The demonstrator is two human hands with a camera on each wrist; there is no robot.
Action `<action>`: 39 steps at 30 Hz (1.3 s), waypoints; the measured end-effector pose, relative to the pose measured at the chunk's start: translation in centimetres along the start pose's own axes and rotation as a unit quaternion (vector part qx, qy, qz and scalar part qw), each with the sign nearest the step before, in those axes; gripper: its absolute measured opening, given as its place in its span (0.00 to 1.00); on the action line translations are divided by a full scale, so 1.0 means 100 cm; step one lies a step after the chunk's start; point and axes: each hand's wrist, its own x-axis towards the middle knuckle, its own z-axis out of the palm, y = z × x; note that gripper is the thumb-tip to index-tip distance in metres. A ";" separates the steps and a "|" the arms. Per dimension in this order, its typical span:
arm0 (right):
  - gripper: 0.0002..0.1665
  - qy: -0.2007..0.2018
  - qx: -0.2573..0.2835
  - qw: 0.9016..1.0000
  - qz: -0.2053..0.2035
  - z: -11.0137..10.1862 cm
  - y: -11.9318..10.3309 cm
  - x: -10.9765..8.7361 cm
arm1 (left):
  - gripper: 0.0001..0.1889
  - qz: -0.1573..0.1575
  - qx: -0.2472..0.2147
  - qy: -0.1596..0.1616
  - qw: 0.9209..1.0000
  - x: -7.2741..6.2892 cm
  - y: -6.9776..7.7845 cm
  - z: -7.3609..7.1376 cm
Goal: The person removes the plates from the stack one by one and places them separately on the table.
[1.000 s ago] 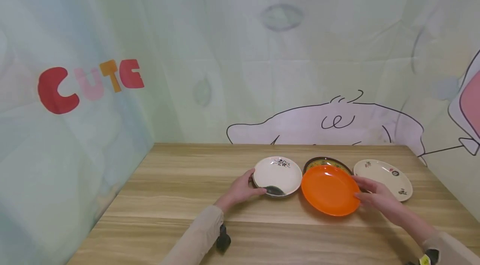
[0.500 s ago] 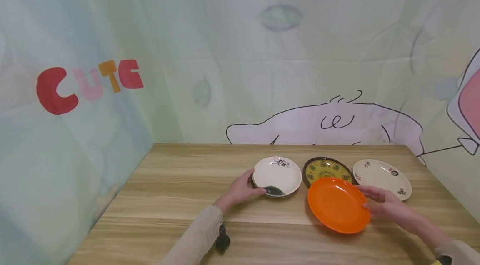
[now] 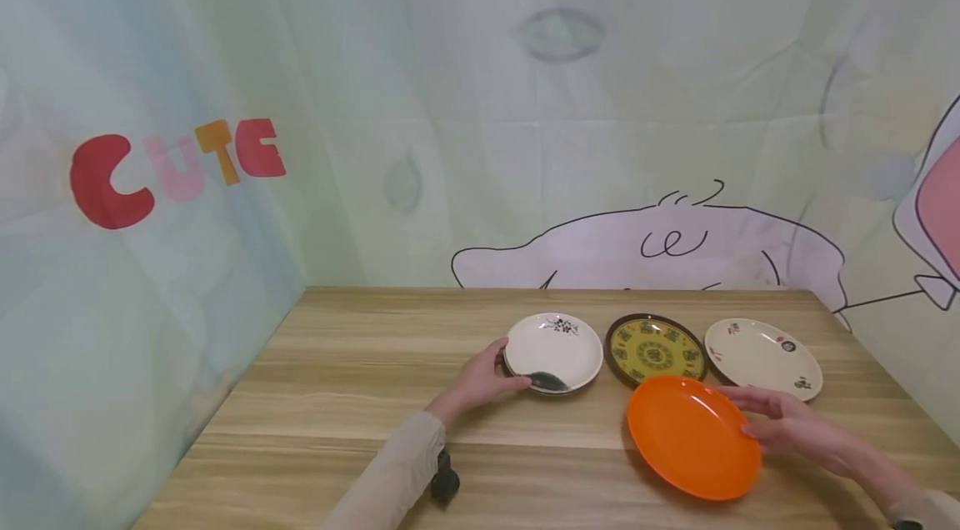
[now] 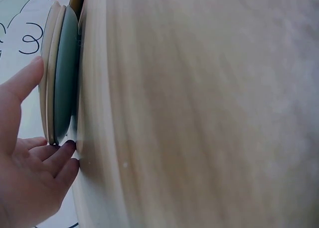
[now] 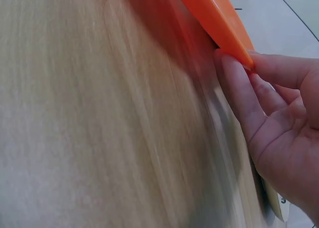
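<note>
Holding orange plate [image 3: 693, 440] above wood-grain table [image 3: 540, 467]; cartoon backdrop [image 3: 420, 155].

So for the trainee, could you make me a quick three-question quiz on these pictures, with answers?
1. True or false: the right hand pinches the orange plate by its edge.
2. Which lies between the white plate and the oval plate in the back row: A, a blue bowl; B, a dark-rimmed patterned plate; C, a wooden spoon?
3. Is the white plate at the left hand single or stacked, and which view shows it best?

Key: 1, true. 2, B. 3, stacked; the left wrist view shows more than one rim.
</note>
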 end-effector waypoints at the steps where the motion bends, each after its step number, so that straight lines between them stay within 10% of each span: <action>1: 0.28 -0.011 0.010 1.000 -0.001 0.000 0.000 -0.001 | 0.46 -0.001 -0.001 0.000 1.000 0.000 0.000 0.000; 22: 0.29 -0.089 0.054 0.995 -0.002 -0.004 0.002 0.001 | 0.46 0.000 0.011 0.003 1.000 0.000 0.000 -0.002; 39: 0.31 0.000 -0.136 0.991 0.016 -0.005 -0.005 0.005 | 0.46 0.003 0.001 -0.003 1.000 0.000 -0.001 -0.001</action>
